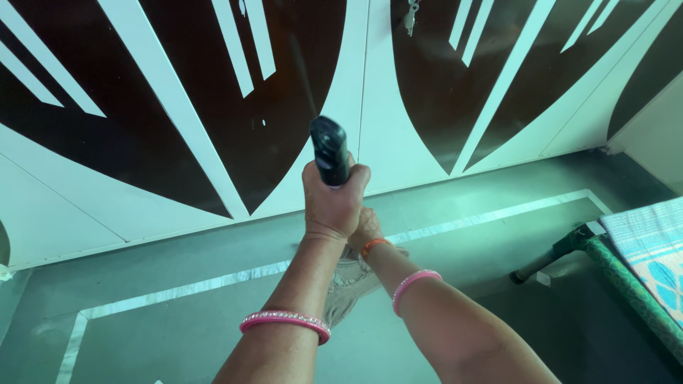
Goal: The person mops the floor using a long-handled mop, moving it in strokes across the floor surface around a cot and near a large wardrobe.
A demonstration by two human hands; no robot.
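Note:
Both my hands are stacked on a black stick handle point(330, 149) that points up toward the camera. My left hand point(331, 208) is closed around it just under its rounded top. My right hand point(366, 229) grips lower down and is partly hidden behind the left one. Below the hands, a crumpled grey-beige cloth head point(350, 283) rests on the grey floor point(178, 327); the shaft between hands and cloth is hidden. Pink bangles sit on both forearms, and an orange band on the right wrist.
A wardrobe point(185, 128) with brown and white patterned doors stands right ahead, with a key point(410, 17) hanging in its lock. A bed with a green frame point(626, 284) and patterned sheet point(651, 242) juts in at the right. A white inlay stripe point(213, 281) crosses the floor.

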